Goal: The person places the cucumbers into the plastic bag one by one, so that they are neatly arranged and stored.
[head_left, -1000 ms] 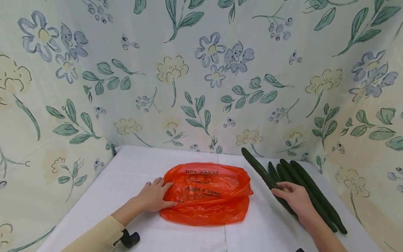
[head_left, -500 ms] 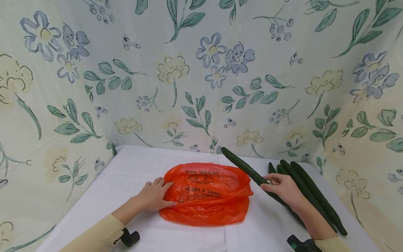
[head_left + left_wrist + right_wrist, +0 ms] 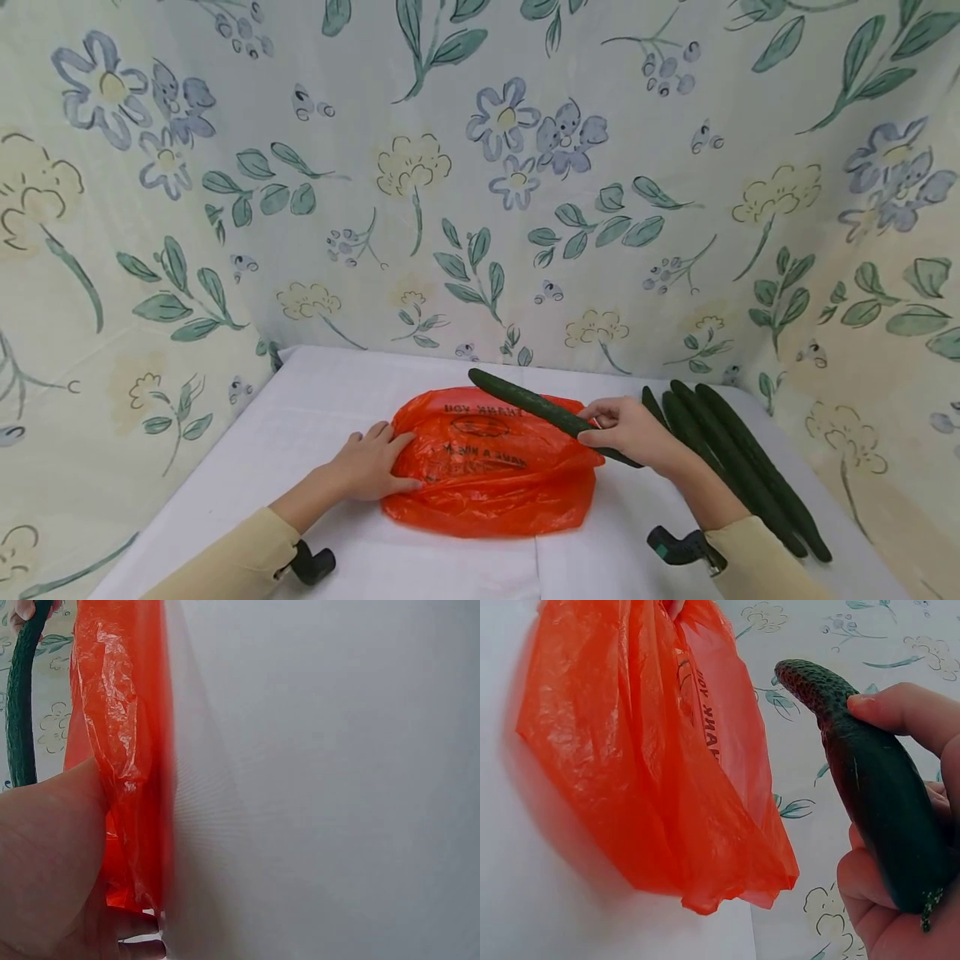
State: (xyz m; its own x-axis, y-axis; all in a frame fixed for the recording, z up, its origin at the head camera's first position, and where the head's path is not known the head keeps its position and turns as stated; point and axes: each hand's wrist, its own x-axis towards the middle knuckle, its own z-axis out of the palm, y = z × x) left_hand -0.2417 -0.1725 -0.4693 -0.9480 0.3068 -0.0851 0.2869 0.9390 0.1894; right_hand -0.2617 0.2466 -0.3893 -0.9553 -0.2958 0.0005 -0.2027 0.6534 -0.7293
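A long dark green cucumber (image 3: 522,402) is gripped near its right end by my right hand (image 3: 630,433), thumb and fingers on either side. It slants above the orange-red plastic bag (image 3: 487,508), overlapping the bag's upper right part in the head view. My left hand (image 3: 367,467) rests at the bag's left edge, thumb and fingers spread against the plastic. In the right wrist view, the cucumber (image 3: 877,795) lies between thumb and fingers, beside the bag (image 3: 652,765). The left wrist view shows part of the left hand hidden behind the plastic (image 3: 124,712).
Several more cucumbers (image 3: 738,450) lie side by side at the right of the white-covered table (image 3: 330,392). Floral cloth (image 3: 420,208) hangs behind and at both sides. A black wrist camera (image 3: 675,546) sits at the right sleeve, another wrist camera (image 3: 311,565) at the left.
My right hand has carried the cucumber leftward, away from the other cucumbers, until it overlaps the bag in the head view. The left hand and the bag have stayed in place.
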